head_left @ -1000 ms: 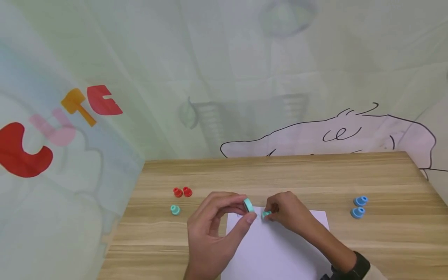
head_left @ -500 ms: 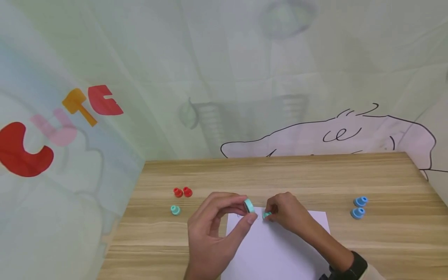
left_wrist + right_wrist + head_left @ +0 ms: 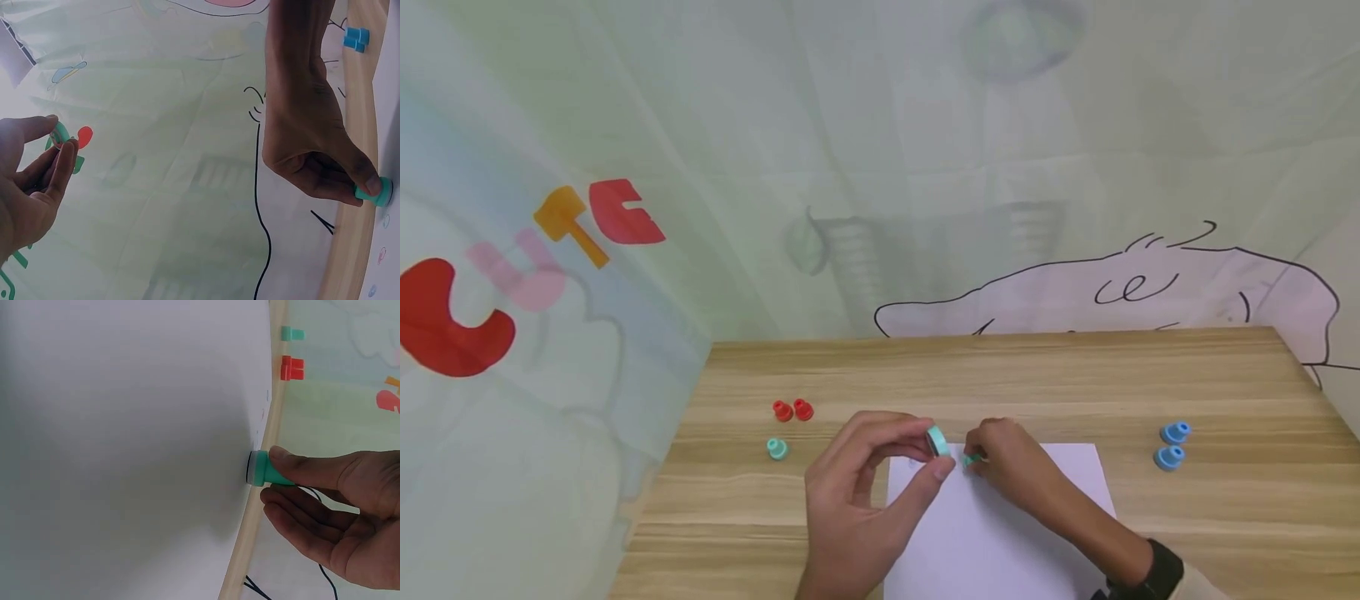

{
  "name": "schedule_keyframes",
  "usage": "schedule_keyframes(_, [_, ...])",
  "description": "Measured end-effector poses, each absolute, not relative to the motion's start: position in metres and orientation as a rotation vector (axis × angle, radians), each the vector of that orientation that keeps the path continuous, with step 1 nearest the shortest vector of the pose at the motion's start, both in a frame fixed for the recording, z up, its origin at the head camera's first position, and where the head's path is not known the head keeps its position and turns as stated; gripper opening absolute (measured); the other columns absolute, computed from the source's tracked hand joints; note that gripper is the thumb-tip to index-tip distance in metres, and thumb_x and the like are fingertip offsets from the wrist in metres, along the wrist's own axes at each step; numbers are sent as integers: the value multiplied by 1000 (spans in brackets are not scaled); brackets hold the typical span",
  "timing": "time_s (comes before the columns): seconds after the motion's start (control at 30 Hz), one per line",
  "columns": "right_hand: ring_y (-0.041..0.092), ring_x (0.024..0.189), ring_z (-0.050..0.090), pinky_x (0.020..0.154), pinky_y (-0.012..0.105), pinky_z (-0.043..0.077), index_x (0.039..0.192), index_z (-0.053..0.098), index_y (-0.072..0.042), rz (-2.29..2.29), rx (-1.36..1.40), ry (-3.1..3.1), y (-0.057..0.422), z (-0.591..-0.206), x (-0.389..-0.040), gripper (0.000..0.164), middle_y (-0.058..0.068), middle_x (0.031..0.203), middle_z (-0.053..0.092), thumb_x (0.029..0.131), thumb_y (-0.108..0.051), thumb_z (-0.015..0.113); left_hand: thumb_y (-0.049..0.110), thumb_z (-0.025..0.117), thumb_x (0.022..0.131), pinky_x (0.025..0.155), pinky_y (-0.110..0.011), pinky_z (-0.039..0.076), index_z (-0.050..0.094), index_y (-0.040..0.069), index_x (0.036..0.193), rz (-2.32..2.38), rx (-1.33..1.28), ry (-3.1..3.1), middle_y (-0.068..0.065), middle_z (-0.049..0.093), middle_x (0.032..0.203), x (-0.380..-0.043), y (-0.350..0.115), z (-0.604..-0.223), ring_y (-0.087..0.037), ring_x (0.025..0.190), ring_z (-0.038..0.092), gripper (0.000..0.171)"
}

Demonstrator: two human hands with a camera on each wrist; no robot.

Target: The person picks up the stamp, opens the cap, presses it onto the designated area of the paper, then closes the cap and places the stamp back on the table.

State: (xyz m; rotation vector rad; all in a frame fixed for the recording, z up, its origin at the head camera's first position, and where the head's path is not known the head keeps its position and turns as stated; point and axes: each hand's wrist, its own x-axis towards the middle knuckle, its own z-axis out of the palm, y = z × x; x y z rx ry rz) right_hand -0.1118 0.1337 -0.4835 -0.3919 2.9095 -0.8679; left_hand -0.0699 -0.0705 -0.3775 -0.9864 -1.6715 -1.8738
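My left hand pinches a round teal cap between thumb and fingertips, held up over the left part of a white sheet of paper. To its right, my right hand grips the handle of a small teal stamp near the paper's far edge. The stamp's base faces down and appears to rest on the sheet in the right wrist view. Small coloured prints run along the paper beside the stamp in the left wrist view. My fingers partly hide the stamp in the head view.
Two red stamps and one teal stamp stand on the wooden table at the left. Two blue stamps stand at the right. A printed cloth hangs behind the table's far edge.
My right hand has turned slightly and its knuckles sit a little lower over the stamp. My left hand keeps its hold on the cap, almost still.
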Motion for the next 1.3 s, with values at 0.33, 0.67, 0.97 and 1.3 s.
schedule_keyframes(0.33, [7, 70, 57, 62, 22, 54, 79, 76, -7, -837, -377, 2954, 133, -486, -113, 17, -3, 74, 66, 78, -1, 92, -21, 81, 78, 84, -28, 66, 70, -9, 117, -1870, -990, -1678, -21, 69, 102, -71, -68, -377, -24, 87, 72, 42])
schedule_keyframes(0.67, [7, 70, 56, 61, 23, 53, 77, 75, -10, -783, -367, 2990, 132, -482, -110, 20, -4, 72, 66, 76, -2, 93, -21, 81, 79, 84, -28, 66, 69, -9, 117, -1863, -1002, -1681, -21, 69, 103, -70, -68, -377, -24, 88, 73, 42])
schedule_keyframes(0.97, [6, 70, 56, 61, 19, 51, 80, 76, -11, -832, -386, 2947, 137, -477, -110, 19, -7, 73, 66, 77, -5, 94, -21, 81, 79, 84, -28, 66, 70, -8, 118, -1859, -976, -1712, -20, 70, 103, -69, -69, -380, -22, 88, 73, 43])
schedule_keyframes(1.3, [6, 82, 72, 79, 27, 67, 93, 80, -22, -1337, -204, 2947, 168, -415, -97, 14, -11, 90, 77, 86, -18, 91, -18, 82, 81, 85, -28, 66, 69, -9, 118, -1838, -998, -1691, -21, 69, 103, -72, -71, -380, -24, 87, 73, 40])
